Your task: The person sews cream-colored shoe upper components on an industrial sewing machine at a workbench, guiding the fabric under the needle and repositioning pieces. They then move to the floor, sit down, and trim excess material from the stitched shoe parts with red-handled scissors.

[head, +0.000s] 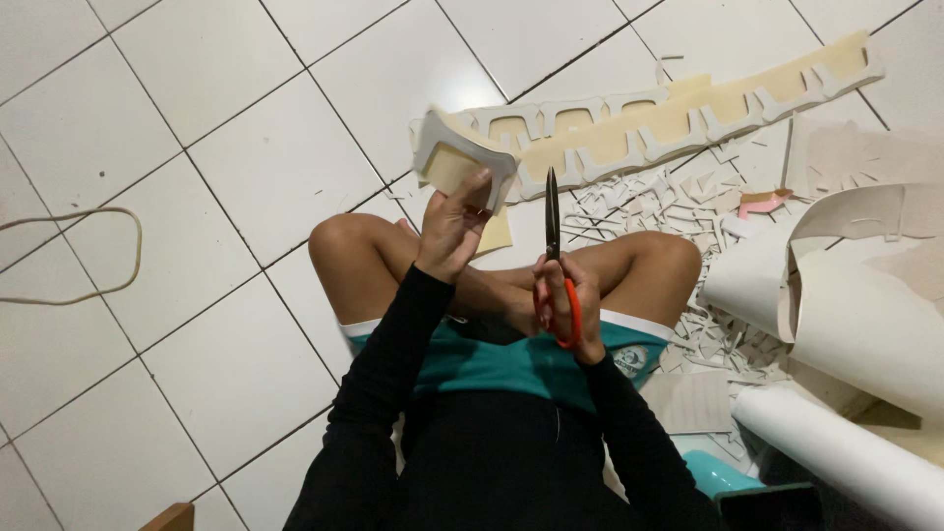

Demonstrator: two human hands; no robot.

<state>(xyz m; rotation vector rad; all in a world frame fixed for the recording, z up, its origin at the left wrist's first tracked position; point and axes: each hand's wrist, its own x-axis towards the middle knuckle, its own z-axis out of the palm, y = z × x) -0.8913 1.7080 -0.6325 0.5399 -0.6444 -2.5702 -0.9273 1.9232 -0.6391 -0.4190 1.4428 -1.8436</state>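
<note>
From the head view, the person sits cross-legged on the tiled floor [246, 177]. The left hand [454, 228] grips a cut-out cream sheet piece [460, 157], raised above the knees. The right hand [567, 305] clasps red-handled scissors [553, 241], blades upright and nearly closed. Trimming seems paused; the blades would need opening onto the piece's edge. Offcuts [659, 197] lie beyond.

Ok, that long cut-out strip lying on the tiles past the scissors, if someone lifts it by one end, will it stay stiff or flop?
The long strip would probably sag: it looks thin and is notched with many openings. It is likely light, like the scraps beside it. Its narrow bridges might tear.
</note>
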